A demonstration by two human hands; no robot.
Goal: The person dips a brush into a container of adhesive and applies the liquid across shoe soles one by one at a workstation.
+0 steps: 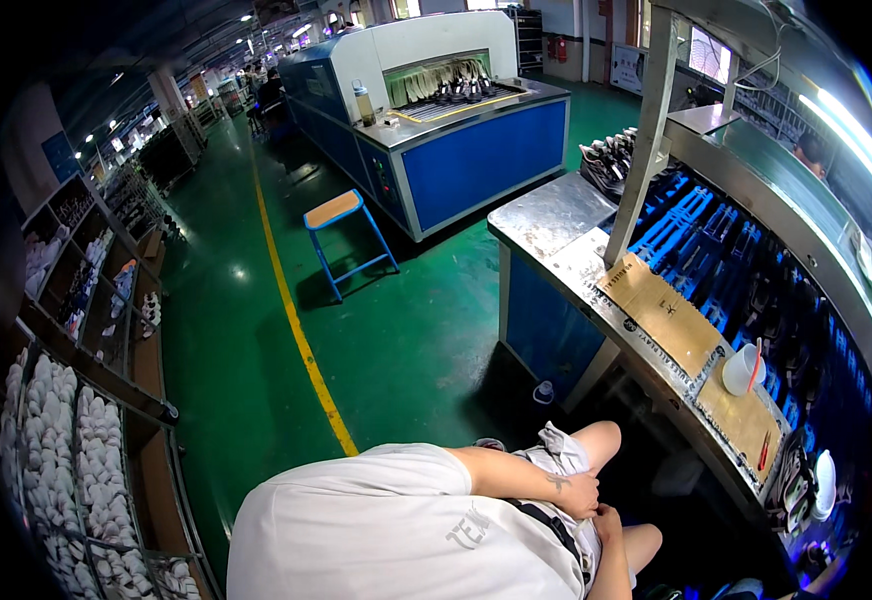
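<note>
My left hand point(583, 495) rests over my lap at the waist, its fingers curled closed. Close beside it, my right hand point(608, 522) is closed too, the fingers of both hands nearly meeting. Whatever they hold, if anything, is too small or hidden to make out. A dark belt or strap point(546, 522) runs across the waist next to the hands, below the light shirt point(356, 530). Light-coloured shorts point(564, 452) cover my thighs. Both hands are apart from the workbench point(596, 285) on the right.
On the bench lie cardboard sheets point(668, 312), a white cup point(742, 371) with a red stick, and a red-handled tool point(764, 452). Blue racks point(681, 215) fill the line behind. A stool point(334, 210), a blue machine point(486, 165) and shoe-filled shelves point(86, 460) stand around.
</note>
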